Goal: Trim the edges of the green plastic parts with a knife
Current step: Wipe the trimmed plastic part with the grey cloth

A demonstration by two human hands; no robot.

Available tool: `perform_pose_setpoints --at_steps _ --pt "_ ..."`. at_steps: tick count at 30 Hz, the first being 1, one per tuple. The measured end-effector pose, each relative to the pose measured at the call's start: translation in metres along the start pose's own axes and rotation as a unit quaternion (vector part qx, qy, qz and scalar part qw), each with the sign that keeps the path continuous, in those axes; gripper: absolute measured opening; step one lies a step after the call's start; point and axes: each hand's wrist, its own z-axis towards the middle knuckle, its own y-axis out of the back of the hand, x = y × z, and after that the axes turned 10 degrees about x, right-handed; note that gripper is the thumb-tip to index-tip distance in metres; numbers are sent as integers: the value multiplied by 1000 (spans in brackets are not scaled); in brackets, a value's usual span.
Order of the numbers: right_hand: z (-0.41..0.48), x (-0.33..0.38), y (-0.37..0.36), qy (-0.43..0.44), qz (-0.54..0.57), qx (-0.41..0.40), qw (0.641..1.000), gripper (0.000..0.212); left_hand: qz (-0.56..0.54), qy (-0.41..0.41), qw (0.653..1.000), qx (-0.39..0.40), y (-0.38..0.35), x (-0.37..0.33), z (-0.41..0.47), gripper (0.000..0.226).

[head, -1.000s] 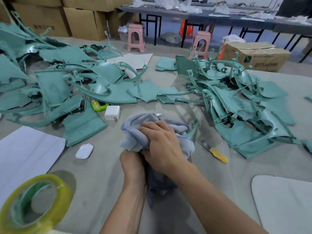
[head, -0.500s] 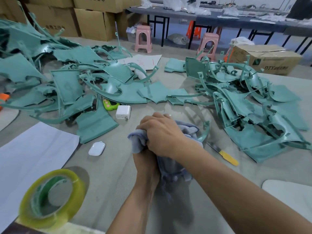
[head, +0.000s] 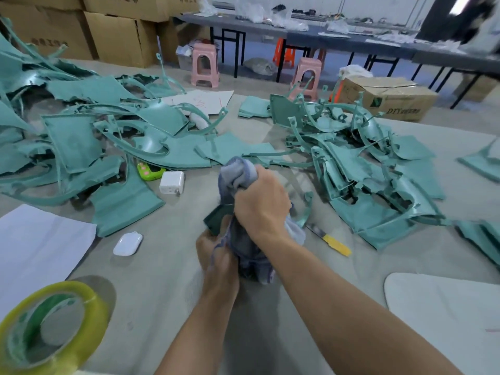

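The right hand (head: 259, 204) is curled tight around a gray-blue cloth (head: 238, 174). The cloth is bunched up and wraps most of a green part (head: 216, 220). Only a dark green flat corner of that part shows, just left of the right hand. A thin curved strip of green (head: 307, 209) pokes out on the other side of the right hand; I cannot tell if it belongs to the same part. The left hand (head: 216, 255) is just below the right hand. Its fingers grip the bottom of the cloth and the part.

The knife (head: 331, 240) lies flat on the worktop (head: 167, 266), near the right hand on its right side. It has a yellow handle and a short gray blade. No hand touches it.

Two big piles of green parts sit on the worktop. One pile (head: 81, 139) is far to the left of the right hand, the other pile (head: 373, 169) to its right. The parts are thin, bent sheets with rough, torn edges and long curved strips.

Left of the right hand are a white charger (head: 171, 182) and a small green toy (head: 148, 170). A white mouse (head: 127, 243) lies left of the left hand. A roll of tape (head: 51, 326) is close to the camera, low and to the left.
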Motion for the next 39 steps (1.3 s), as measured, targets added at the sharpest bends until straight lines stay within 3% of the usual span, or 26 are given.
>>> perform_pose_setpoints --at_steps 2,4,6,8,10,12,13,15,16,17,18,20,22,24,26,27,28,31,33,35,37,39 --pt "5 -9 15 -75 95 -61 991 10 5 -15 999 -51 1 -7 4 33" --pt "16 -27 39 -144 155 -135 968 8 -46 -24 991 -120 8 -18 6 24" --pt "24 -48 65 -164 174 -166 957 4 -94 -43 986 -127 14 -26 6 17" --pt "24 -67 85 -157 192 -181 952 13 -36 -80 992 -94 16 -32 2 17" --pt "17 -76 97 -130 273 -183 935 10 122 -174 977 -29 12 -40 -2 14" --pt "8 -80 105 -101 363 -181 908 14 271 -293 913 84 6 -51 -5 15" --pt "4 -82 107 -88 403 -186 892 14 345 -357 855 150 5 -54 -4 22" --pt "-5 -87 109 -67 470 -203 856 14 500 -464 684 259 3 -55 2 32" --pt "-9 -88 108 -61 491 -210 844 14 560 -472 616 289 4 -51 5 41" --pt "-13 -89 106 -56 495 -211 841 13 608 -432 584 319 4 -47 7 56" --pt "-16 -89 103 -50 484 -208 848 12 645 -352 580 352 6 -43 7 70" --pt "-23 -89 93 -38 404 -184 895 11 642 -203 618 405 17 -36 8 84" --pt "-29 -88 83 -26 283 -124 951 14 549 -150 711 414 28 -33 11 72" --pt "-37 -88 75 -12 151 -55 987 28 509 -164 791 298 34 -31 17 62" --pt "-45 -83 66 60 37 -23 997 42 568 -145 801 125 35 -29 21 64" --pt "-50 -77 60 104 -5 -5 995 45 582 -113 802 75 34 -26 25 62" --pt "-54 -70 52 138 -43 22 989 46 563 -79 821 60 33 -25 29 54" --pt "-62 -56 23 176 -162 98 966 40 323 21 942 93 25 -28 38 18" --pt "-61 -56 10 159 -179 123 963 36 211 77 967 121 22 -29 42 24" --pt "-54 -54 5 115 -168 108 973 30 184 75 970 140 19 -26 38 29" --pt "-46 -48 1 85 -174 100 976 26 198 29 973 112 19 -17 36 33" --pt "-51 -42 -2 136 -195 125 963 25 192 3 980 44 20 -13 37 32"
